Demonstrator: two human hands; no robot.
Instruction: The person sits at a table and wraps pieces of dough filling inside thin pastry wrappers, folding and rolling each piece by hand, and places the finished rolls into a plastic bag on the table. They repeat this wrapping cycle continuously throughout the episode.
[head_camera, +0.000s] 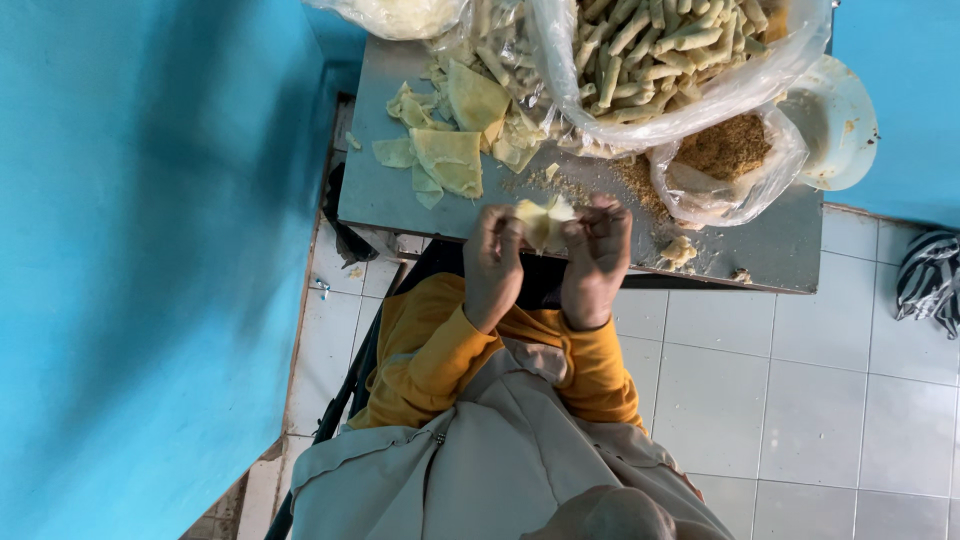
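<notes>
My left hand (492, 262) and my right hand (597, 258) are raised together over the near edge of a grey metal table (380, 195). Between their fingertips they pinch a pale yellow folded wrapper sheet (543, 218). Both wrists come out of orange sleeves. Just beyond the hands, several loose yellow wrapper sheets (450, 155) lie scattered on the table.
A clear plastic bag of rolled sticks (660, 55) sits at the table's far side, with a smaller bag of brown crumbs (728, 150) beside it and a white bowl (838, 120) at the right edge. A blue wall (140, 250) fills the left. White floor tiles lie below right, with a striped cloth (930, 275).
</notes>
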